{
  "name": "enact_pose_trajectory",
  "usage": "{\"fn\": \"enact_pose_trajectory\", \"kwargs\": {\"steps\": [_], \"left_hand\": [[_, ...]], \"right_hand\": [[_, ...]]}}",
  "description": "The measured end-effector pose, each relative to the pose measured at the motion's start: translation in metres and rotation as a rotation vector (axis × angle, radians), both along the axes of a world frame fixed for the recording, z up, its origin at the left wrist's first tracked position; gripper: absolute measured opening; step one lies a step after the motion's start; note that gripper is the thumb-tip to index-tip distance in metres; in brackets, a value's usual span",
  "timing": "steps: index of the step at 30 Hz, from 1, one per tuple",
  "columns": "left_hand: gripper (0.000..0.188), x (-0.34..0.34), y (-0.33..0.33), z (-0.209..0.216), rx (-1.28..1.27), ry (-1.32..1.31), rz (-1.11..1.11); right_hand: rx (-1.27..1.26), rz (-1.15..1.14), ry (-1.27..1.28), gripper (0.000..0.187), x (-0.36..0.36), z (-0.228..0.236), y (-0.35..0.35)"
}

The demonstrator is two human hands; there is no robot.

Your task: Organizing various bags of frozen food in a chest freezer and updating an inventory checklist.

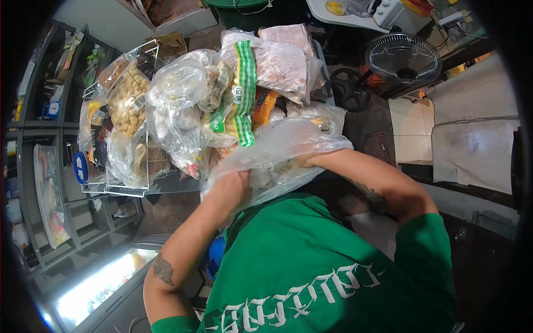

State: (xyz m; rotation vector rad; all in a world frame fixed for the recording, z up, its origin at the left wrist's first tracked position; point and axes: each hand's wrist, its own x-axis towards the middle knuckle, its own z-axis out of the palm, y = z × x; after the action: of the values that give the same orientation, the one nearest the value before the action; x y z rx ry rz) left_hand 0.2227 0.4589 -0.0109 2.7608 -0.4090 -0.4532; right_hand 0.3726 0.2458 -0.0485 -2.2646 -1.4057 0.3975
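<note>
A large clear plastic bag (277, 141) spreads between my two hands, close to my chest. My left hand (237, 182) is closed on the bag's near left side, with the plastic bunched at its fingers. On the other side my right hand (308, 159) reaches in at the bag; plastic covers its fingers, so their grip is hidden. Pale contents show dimly through the film. Right behind the bag lie a green-and-white striped package (245, 83), an orange packet (263, 109) and a filled clear bag (176, 94).
Flat packs of pinkish frozen food (277, 64) lie at the back. To the left, a white wire basket (147, 172) holds a bag of tan pieces (129, 99). A black fan (403, 58) stands at the back right, shelving (72, 127) and a lit display case (105, 283) at the left.
</note>
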Motion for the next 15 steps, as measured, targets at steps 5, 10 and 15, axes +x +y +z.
{"fn": "enact_pose_trajectory", "kwargs": {"steps": [5,10,15], "left_hand": [[0.061,0.017,-0.003,0.047,-0.155,-0.046,0.466],[0.060,0.007,-0.008,0.041,-0.428,0.055,0.648],[0.064,-0.027,-0.008,0.045,-1.266,-0.137,0.666]], "right_hand": [[-0.512,0.036,0.313,0.034,-0.012,0.054,0.013],[0.022,-0.017,0.151,0.018,-0.031,0.139,-0.014],[0.235,-0.182,0.390,0.017,-0.012,0.229,-0.009]]}}
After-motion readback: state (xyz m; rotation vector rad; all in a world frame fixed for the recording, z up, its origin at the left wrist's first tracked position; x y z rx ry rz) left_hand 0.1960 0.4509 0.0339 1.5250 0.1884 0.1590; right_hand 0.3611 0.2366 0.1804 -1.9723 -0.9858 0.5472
